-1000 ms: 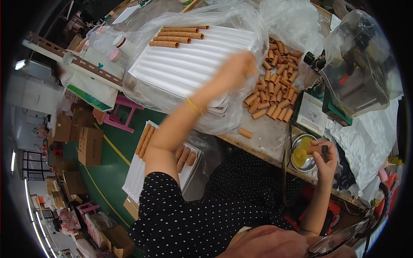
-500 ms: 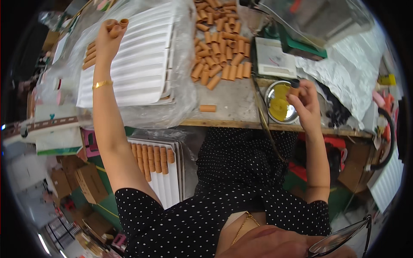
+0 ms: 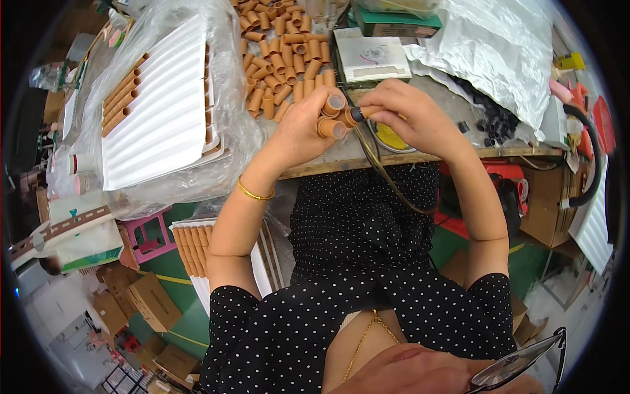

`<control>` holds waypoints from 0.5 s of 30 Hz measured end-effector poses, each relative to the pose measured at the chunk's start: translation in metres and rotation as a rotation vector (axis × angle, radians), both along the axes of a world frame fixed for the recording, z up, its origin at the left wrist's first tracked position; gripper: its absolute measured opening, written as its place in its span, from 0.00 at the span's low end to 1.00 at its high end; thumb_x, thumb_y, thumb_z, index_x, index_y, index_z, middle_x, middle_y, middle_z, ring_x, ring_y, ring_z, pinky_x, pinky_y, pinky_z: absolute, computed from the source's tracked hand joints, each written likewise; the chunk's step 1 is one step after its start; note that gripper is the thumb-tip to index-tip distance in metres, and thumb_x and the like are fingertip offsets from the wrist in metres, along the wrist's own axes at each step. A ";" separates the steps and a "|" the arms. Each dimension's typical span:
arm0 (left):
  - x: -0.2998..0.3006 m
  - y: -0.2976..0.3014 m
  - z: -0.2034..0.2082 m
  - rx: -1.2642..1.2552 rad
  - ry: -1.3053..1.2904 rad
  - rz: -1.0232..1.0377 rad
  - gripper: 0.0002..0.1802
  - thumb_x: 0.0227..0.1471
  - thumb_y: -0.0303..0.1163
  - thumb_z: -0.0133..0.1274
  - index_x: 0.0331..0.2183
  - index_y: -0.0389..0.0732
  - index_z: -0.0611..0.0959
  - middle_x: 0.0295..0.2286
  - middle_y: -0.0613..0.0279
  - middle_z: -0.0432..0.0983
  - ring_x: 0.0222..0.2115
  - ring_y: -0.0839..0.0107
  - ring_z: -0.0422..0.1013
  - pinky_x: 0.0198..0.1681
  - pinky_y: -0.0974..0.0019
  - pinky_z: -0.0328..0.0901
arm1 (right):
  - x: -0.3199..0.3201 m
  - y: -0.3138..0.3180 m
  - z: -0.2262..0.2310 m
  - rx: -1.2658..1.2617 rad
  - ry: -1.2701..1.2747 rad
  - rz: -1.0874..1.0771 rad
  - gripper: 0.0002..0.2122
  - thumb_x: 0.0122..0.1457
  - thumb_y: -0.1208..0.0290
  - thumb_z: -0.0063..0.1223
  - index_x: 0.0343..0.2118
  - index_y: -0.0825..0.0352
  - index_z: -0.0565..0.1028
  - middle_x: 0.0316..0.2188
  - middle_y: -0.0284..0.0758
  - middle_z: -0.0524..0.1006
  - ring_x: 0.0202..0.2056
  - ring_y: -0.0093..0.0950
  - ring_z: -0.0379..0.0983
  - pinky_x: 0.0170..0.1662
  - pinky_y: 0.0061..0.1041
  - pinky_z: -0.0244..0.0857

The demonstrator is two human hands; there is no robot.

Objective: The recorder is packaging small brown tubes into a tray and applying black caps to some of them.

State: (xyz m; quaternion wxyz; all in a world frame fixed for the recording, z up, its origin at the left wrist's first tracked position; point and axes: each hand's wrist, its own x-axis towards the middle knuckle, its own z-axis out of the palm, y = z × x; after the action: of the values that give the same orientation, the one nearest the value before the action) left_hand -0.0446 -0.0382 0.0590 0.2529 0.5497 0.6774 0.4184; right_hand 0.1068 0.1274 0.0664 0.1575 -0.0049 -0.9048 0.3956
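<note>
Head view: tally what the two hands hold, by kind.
Brown tubes in the left hand: 2
Dark-tipped tube in the right hand: 1
Total: 3

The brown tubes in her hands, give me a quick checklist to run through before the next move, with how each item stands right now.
1. Left hand grips two brown tubes, open ends up: ok.
2. Right hand holds a small orange-tipped piece right at the tubes: ok.
3. Piece actually seated in a tube: cannot tell, the fingers hide the contact.
4. Yellow dish sits under the right hand, mostly covered: ok.
5. Loose tube pile lies on the bench behind the left hand, within easy reach by the look of it: ok.
6. White ridged tray has free grooves; a few filled tubes lie at its far-left end: ok.
</note>
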 end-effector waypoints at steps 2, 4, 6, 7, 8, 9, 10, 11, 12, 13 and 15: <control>0.009 0.009 -0.003 -0.002 0.035 -0.022 0.21 0.37 0.24 0.63 0.36 0.39 0.73 0.33 0.62 0.71 0.33 0.69 0.70 0.37 0.69 0.65 | 0.005 0.000 0.004 0.211 -0.018 0.017 0.08 0.50 0.74 0.54 0.34 0.65 0.73 0.31 0.36 0.72 0.32 0.37 0.70 0.35 0.30 0.65; 0.016 0.016 -0.007 0.000 0.072 -0.041 0.22 0.37 0.24 0.63 0.37 0.39 0.72 0.33 0.62 0.71 0.33 0.68 0.70 0.37 0.69 0.65 | 0.008 -0.003 -0.004 0.103 -0.003 -0.032 0.10 0.50 0.72 0.56 0.36 0.65 0.73 0.29 0.35 0.72 0.30 0.34 0.70 0.34 0.28 0.65; 0.022 0.023 -0.017 0.042 -0.085 0.033 0.22 0.38 0.23 0.62 0.37 0.39 0.72 0.33 0.63 0.71 0.34 0.71 0.70 0.38 0.70 0.66 | 0.011 0.002 -0.014 0.007 0.022 -0.072 0.12 0.49 0.71 0.58 0.37 0.65 0.73 0.28 0.34 0.72 0.28 0.31 0.70 0.33 0.27 0.65; 0.025 0.027 -0.020 0.063 -0.163 0.072 0.22 0.38 0.22 0.62 0.38 0.39 0.71 0.34 0.63 0.71 0.35 0.73 0.70 0.38 0.70 0.66 | 0.012 0.004 -0.019 -0.328 -0.082 -0.109 0.12 0.48 0.72 0.60 0.37 0.65 0.73 0.27 0.30 0.71 0.27 0.24 0.68 0.32 0.23 0.63; 0.029 0.031 -0.022 0.065 -0.184 0.114 0.21 0.39 0.22 0.62 0.38 0.39 0.71 0.35 0.63 0.70 0.36 0.75 0.69 0.40 0.71 0.66 | 0.014 0.005 -0.025 -0.666 -0.186 -0.146 0.13 0.48 0.72 0.62 0.37 0.65 0.74 0.26 0.27 0.70 0.26 0.17 0.66 0.30 0.18 0.62; 0.031 0.035 -0.026 0.071 -0.181 0.110 0.21 0.39 0.22 0.62 0.38 0.39 0.71 0.35 0.63 0.70 0.36 0.75 0.69 0.40 0.71 0.66 | 0.014 0.007 -0.031 -0.660 -0.181 -0.148 0.13 0.48 0.72 0.62 0.37 0.65 0.74 0.26 0.27 0.70 0.26 0.17 0.66 0.30 0.18 0.62; 0.033 0.040 -0.031 0.117 -0.199 0.143 0.20 0.40 0.24 0.62 0.37 0.39 0.71 0.33 0.63 0.72 0.34 0.73 0.70 0.38 0.70 0.67 | 0.013 0.011 -0.039 -0.532 -0.136 -0.177 0.12 0.48 0.72 0.62 0.36 0.65 0.75 0.26 0.25 0.69 0.27 0.13 0.64 0.30 0.16 0.60; 0.033 0.043 -0.039 0.158 -0.216 0.179 0.20 0.41 0.26 0.61 0.36 0.39 0.70 0.32 0.62 0.73 0.32 0.70 0.72 0.37 0.69 0.67 | 0.010 0.015 -0.046 -0.410 -0.093 -0.202 0.11 0.48 0.72 0.63 0.34 0.65 0.76 0.26 0.23 0.68 0.27 0.10 0.61 0.29 0.13 0.58; 0.030 0.046 -0.048 0.179 -0.338 0.185 0.19 0.42 0.23 0.60 0.37 0.38 0.70 0.32 0.63 0.73 0.33 0.74 0.71 0.38 0.70 0.67 | 0.004 0.018 -0.048 -0.388 -0.060 -0.262 0.10 0.47 0.70 0.63 0.32 0.67 0.76 0.24 0.26 0.70 0.26 0.14 0.63 0.28 0.16 0.59; 0.027 0.045 -0.055 0.184 -0.333 0.187 0.19 0.42 0.23 0.60 0.37 0.38 0.70 0.32 0.63 0.73 0.33 0.74 0.71 0.38 0.70 0.67 | -0.005 0.025 -0.049 -0.385 -0.055 -0.259 0.10 0.47 0.70 0.63 0.32 0.67 0.76 0.24 0.26 0.70 0.26 0.14 0.63 0.28 0.16 0.59; 0.026 0.051 -0.063 0.152 -0.678 0.337 0.19 0.44 0.19 0.58 0.40 0.37 0.71 0.34 0.63 0.72 0.35 0.76 0.71 0.41 0.73 0.67 | -0.022 0.049 -0.053 0.091 0.005 -0.519 0.15 0.44 0.61 0.63 0.31 0.67 0.77 0.25 0.34 0.74 0.26 0.27 0.70 0.29 0.26 0.63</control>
State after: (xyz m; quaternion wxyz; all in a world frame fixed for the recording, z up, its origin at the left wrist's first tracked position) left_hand -0.0184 0.0127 -0.0042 0.3488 0.2782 0.6033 0.6610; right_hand 0.0853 0.1766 0.0135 0.2562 -0.2287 -0.8897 0.3008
